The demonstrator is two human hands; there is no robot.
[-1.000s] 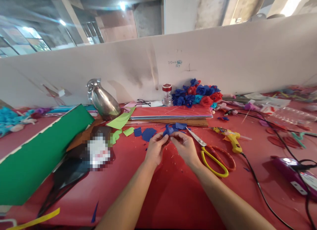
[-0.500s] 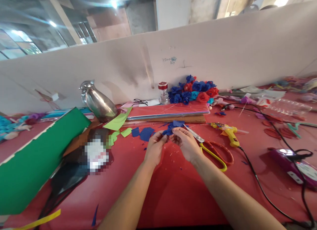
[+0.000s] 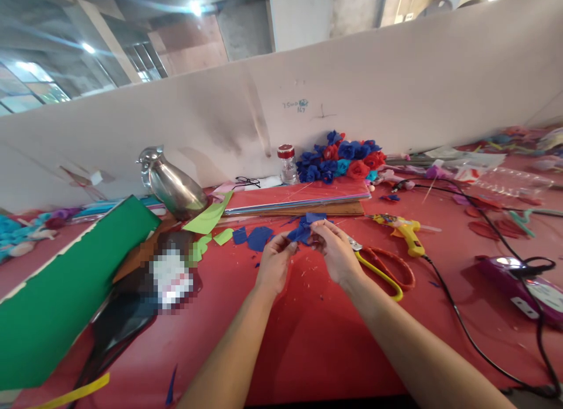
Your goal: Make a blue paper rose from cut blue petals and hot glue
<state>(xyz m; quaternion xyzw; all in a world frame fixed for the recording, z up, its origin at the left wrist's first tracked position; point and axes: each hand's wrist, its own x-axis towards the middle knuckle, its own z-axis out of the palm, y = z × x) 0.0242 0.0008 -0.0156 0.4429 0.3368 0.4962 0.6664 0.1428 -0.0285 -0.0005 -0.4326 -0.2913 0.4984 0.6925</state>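
Note:
Both my hands meet over the red table (image 3: 308, 338), pinching a small blue paper flower (image 3: 301, 233) between them. My left hand (image 3: 273, 263) has its fingers closed on the flower's left side. My right hand (image 3: 335, 252) grips it from the right with pinched fingers. Loose blue paper pieces (image 3: 257, 237) lie just to the left of the hands. Scissors with yellow and red handles (image 3: 382, 269) rest right beside my right hand.
A yellow glue gun (image 3: 407, 232) with a black cord lies to the right. A pile of blue and red paper flowers (image 3: 341, 161) stands at the white partition, beside a small jar (image 3: 287, 164). A green sheet (image 3: 65, 286), a metal jug (image 3: 171, 185) and a purple device (image 3: 523, 287) flank the sides.
Both hands have shifted slightly away from me while working the blue flower. The view has tilted a little; the other objects stay in place.

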